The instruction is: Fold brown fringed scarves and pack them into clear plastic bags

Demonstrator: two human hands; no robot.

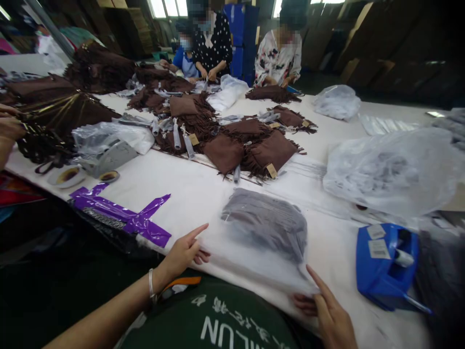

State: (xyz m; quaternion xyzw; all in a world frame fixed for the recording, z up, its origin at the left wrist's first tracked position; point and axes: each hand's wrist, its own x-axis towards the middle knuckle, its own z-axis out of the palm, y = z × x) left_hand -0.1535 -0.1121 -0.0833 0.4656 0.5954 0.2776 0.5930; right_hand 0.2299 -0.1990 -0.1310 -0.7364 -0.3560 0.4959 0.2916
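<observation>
Nearest to the camera, the person's left hand (181, 254) and right hand (325, 310) stay open, fingers spread and not gripping, touching the edges of a clear plastic bag (254, 264). Inside this bag, a folded grey fringed piece (265, 225) lies flat on the white table (189, 194), near a blue tape dispenser (385, 266).

1. Article: grey fringed suede-like piece (265, 225), folded flat, fringe visible through the film.
2. Packaging: clear plastic bag (250, 264), lying flat, article inside, toward the far end; near portion holds no contents.
3. Location: near edge of white-covered worktable (203, 194).
</observation>
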